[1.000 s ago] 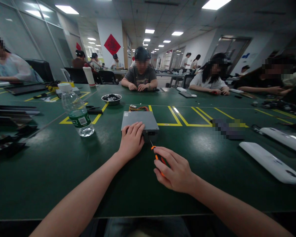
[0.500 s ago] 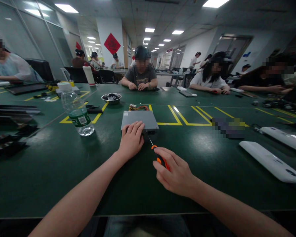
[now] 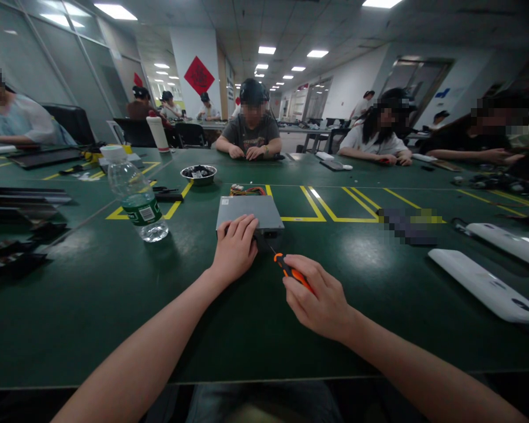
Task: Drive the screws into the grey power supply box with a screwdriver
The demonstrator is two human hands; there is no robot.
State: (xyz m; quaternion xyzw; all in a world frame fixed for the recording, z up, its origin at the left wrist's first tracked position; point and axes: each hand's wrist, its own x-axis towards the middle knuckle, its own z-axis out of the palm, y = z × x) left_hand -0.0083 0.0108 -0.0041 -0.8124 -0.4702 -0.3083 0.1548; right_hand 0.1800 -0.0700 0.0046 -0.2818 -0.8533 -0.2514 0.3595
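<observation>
A grey metal computer power supply (image 3: 247,210) lies on the green table, its bundle of coloured wires (image 3: 248,191) sticking out at the far side. My left hand (image 3: 234,244) grips its near left part, fingers laid over the top and thumb down at the front face. In my right hand (image 3: 320,296) is an orange and black screwdriver (image 3: 293,273), held by the handle between thumb and fingers. Its thin shaft points at the lower front face, just below the power socket (image 3: 270,234). Whether the tip touches a screw is too small to tell.
Left of the power supply stands a water bottle (image 3: 141,205). A metal bowl (image 3: 198,174) of small dark parts sits beyond it. White casings (image 3: 485,285) lie at the right. Dark metal parts (image 3: 22,235) lie far left. A person (image 3: 250,126) sits opposite.
My right hand has shifted slightly right with the screwdriver, whose handle now lies at a lower slant. My left hand and the power supply stay in place.
</observation>
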